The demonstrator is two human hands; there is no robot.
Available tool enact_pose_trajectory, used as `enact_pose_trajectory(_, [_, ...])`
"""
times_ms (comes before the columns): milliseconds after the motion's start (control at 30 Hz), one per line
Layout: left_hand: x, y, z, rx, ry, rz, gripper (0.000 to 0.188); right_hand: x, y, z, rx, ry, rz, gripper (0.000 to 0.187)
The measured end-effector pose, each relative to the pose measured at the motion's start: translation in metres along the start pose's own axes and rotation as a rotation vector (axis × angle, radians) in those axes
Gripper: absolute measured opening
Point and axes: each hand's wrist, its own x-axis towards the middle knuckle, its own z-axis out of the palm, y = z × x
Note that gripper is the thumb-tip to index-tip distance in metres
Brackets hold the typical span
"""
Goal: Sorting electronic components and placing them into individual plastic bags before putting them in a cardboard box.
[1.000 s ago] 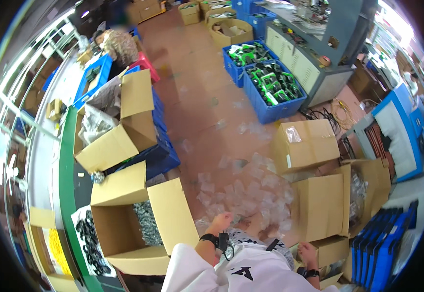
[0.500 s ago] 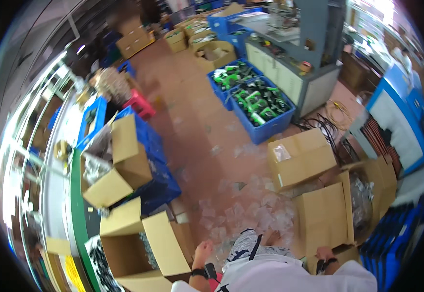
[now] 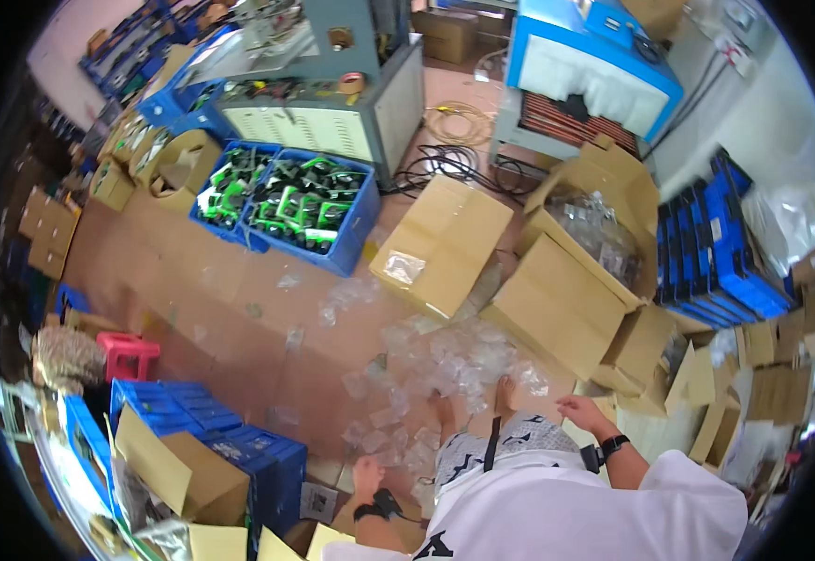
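Both of my hands hang empty on either side of my body. My left hand [image 3: 367,477] is low over the floor, its fingers loosely bent and nothing seen in them; cardboard flaps [image 3: 330,539] lie just beside it. My right hand [image 3: 585,412] is held out at my right side, fingers loosely apart, touching nothing. Closest to it is a large cardboard box [image 3: 562,301] with its flap folded out. Clear plastic bags [image 3: 463,360] are scattered over the floor in front of my feet.
A closed carton [image 3: 445,243] stands ahead. Beyond it are blue crates [image 3: 349,245] of green and black parts, black cables [image 3: 459,166] and a grey machine cabinet [image 3: 398,117]. Stacked blue crates [image 3: 706,248] stand right; blue bins [image 3: 274,467] and a pink stool [image 3: 129,355] are left.
My view has turned to the right, so the cartons and crates now appear farther left. My right hand has come away from the open cardboard box. My left hand still hangs at my side.
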Motion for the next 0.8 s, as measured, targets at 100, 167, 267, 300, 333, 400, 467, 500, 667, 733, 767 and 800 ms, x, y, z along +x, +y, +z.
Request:
enact_pose_trajectory(100, [0.016, 0.099, 0.040, 0.218, 0.029, 0.214, 0.023, -0.067, 0.087, -0.004, -0.130, 0.147, 0.259, 0.028])
enact_pose_trajectory(167, [0.038, 0.137, 0.052, 0.260, 0.016, 0.304, 0.024, -0.109, 0.167, 0.008, 0.342, 0.356, 0.406, 0.022])
enact_pose_trajectory(267, [0.030, 0.175, 0.095, 0.337, -0.037, 0.409, 0.025, -0.161, 0.204, 0.032, 0.446, 0.454, 0.533, 0.018])
enact_pose_trajectory(300, [0.022, 0.187, 0.111, 0.370, -0.068, 0.458, 0.025, -0.173, 0.224, 0.042, 0.539, 0.413, 0.544, 0.015])
enact_pose_trajectory(333, [0.029, 0.182, 0.109, 0.374, -0.051, 0.486, 0.025, -0.165, 0.225, 0.048, 0.623, 0.340, 0.534, 0.013])
enact_pose_trajectory(400, [0.041, 0.165, 0.117, 0.474, -0.142, 0.475, 0.027, -0.159, 0.218, 0.067, 0.592, 0.390, 0.462, 0.013])
enact_pose_trajectory(467, [0.028, 0.152, 0.179, 0.753, -0.192, 0.567, 0.030, -0.175, 0.216, 0.084, 0.657, 0.555, 0.491, 0.016])
enact_pose_trajectory(500, [0.017, 0.145, 0.215, 1.011, -0.211, 0.649, 0.033, -0.176, 0.225, 0.090, 0.518, 0.557, 0.375, 0.015])
enact_pose_trajectory(667, [0.065, 0.062, 0.243, 1.662, -1.009, 1.451, 0.024, -0.198, 0.196, 0.084, 0.326, 0.665, 0.097, 0.021])
enact_pose_trajectory(733, [0.039, 0.044, 0.300, 1.351, -0.687, 0.500, 0.026, -0.232, 0.226, 0.062, 0.272, 0.677, 0.249, 0.021])
enact_pose_trajectory(767, [0.027, 0.044, 0.334, 1.343, -0.673, 0.454, 0.027, -0.243, 0.240, 0.059, 0.129, 0.509, 0.315, 0.021])
enact_pose_trajectory(800, [0.007, 0.040, 0.374, 1.375, -0.723, 0.477, 0.028, -0.250, 0.305, 0.081, 0.022, 0.692, 0.274, 0.020])
